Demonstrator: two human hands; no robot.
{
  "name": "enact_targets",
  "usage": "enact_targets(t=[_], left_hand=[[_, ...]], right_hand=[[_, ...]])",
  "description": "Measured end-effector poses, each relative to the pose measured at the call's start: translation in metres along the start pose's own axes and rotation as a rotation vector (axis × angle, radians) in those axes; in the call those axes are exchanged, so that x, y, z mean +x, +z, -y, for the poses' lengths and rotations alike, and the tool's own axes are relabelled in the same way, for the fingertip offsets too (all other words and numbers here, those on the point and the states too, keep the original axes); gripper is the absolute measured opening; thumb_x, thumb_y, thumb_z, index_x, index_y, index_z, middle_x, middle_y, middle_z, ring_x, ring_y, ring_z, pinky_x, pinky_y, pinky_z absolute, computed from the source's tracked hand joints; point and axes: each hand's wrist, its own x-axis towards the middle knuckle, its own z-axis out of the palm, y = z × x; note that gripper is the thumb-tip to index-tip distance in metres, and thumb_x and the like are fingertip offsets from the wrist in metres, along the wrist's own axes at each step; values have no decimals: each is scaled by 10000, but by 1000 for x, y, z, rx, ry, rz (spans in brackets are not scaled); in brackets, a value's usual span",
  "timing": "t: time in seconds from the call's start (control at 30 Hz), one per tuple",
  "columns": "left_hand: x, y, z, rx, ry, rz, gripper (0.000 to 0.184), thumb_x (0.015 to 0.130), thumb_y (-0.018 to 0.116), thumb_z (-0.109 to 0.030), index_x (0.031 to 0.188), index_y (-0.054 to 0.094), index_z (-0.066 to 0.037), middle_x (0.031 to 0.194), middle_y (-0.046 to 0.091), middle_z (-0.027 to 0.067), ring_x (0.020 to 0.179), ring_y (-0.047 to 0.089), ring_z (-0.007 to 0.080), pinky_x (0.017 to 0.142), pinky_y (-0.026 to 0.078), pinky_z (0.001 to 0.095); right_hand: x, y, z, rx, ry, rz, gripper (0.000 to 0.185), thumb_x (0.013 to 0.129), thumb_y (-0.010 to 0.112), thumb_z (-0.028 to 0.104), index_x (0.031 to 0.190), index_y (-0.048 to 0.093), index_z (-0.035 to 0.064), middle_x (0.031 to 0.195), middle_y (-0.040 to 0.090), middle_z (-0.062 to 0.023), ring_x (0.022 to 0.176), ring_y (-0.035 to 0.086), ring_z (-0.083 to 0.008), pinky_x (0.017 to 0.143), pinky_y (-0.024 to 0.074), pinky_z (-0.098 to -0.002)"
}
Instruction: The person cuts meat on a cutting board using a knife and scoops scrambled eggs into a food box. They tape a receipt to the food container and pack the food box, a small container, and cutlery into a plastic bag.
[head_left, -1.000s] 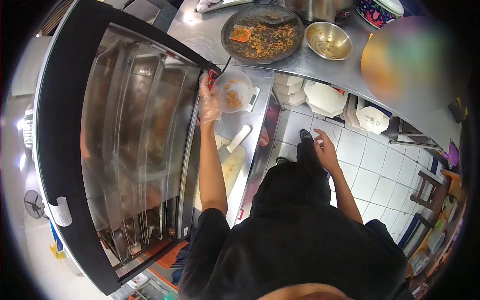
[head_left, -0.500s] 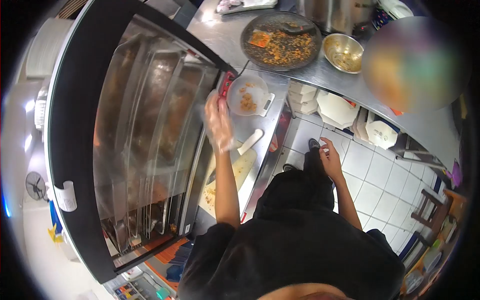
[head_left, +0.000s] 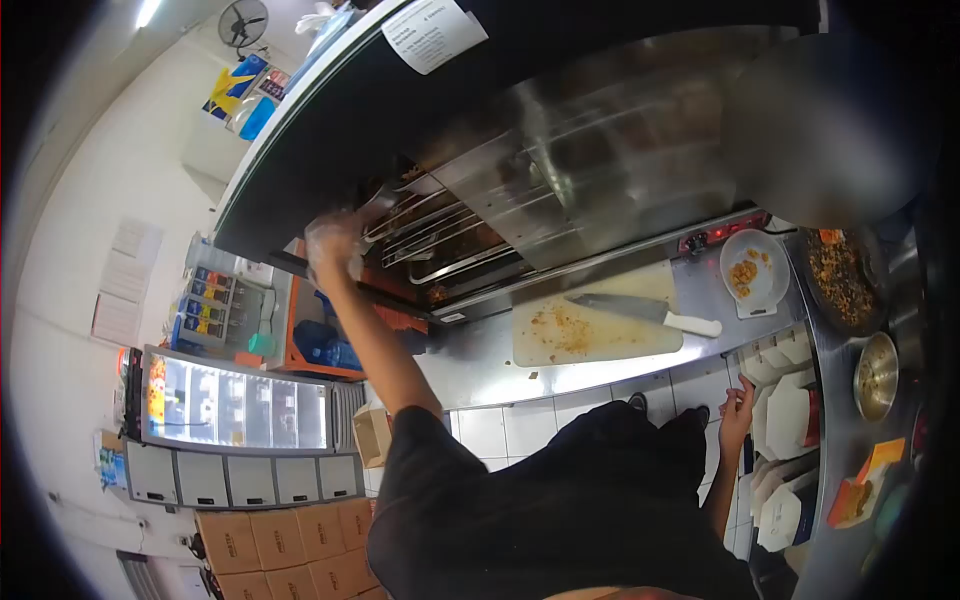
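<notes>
My left hand (head_left: 333, 245), in a clear plastic glove, reaches to the open end of the glass-fronted food warmer (head_left: 600, 150). Its fingers look closed beside a shiny metal piece (head_left: 378, 205), whose kind I cannot make out; blur hides the grip. Just inside the opening are wire racks (head_left: 450, 235). My right hand (head_left: 738, 405) hangs low near the counter edge, fingers loosely apart, holding nothing. Between the arms, a knife (head_left: 650, 312) with a white handle lies on a crumb-strewn cutting board (head_left: 600, 345).
A white bowl with food bits (head_left: 755, 272) sits by the warmer's red control panel (head_left: 725, 230). A dark pan of crumbs (head_left: 845, 280) and a metal bowl (head_left: 876, 378) stand at right. Folded boxes (head_left: 785, 420) fill a shelf below. A lit display fridge (head_left: 240, 400) is at left.
My left hand has moved from beside the control panel to the warmer's opposite, open end. The view has turned left, bringing the fridge and stacked cartons into sight. My right hand still hangs low.
</notes>
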Motion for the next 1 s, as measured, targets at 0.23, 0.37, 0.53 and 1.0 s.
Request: enact_targets(t=[0.23, 0.37, 0.53, 1.0], left_hand=[[39, 35, 31, 72, 171, 278, 271, 991, 528, -145, 1175, 676, -13, 1181, 672, 218, 1131, 617, 390, 979, 468, 474], [49, 43, 27, 71, 205, 316, 266, 994, 530, -150, 1171, 677, -16, 1166, 674, 219, 1109, 621, 393, 960, 474, 476], [54, 42, 25, 85, 223, 336, 261, 998, 533, -157, 1166, 677, -20, 1148, 675, 220, 1083, 625, 398, 937, 481, 479], [59, 37, 22, 88, 257, 361, 246, 1010, 540, -175, 1153, 678, -30, 1097, 680, 223, 1008, 638, 411, 871, 502, 487]], right_hand=[[-17, 4, 15, -48, 8, -21, 417, 1028, 490, 67, 1444, 508, 99, 975, 619, -75, 669, 553, -92, 616, 471, -241], [-22, -2, -2, -32, -41, -29, 429, 1017, 476, 52, 1444, 508, 94, 970, 615, -73, 663, 549, -89, 611, 467, -237], [-26, -7, -8, 1, -13, -50, 421, 1027, 478, 66, 1446, 507, 95, 956, 613, -68, 658, 546, -86, 605, 459, -233], [-5, -2, 5, -115, -38, -2, 417, 1023, 520, 101, 1439, 518, 126, 934, 642, -68, 668, 562, -110, 633, 482, -275]])
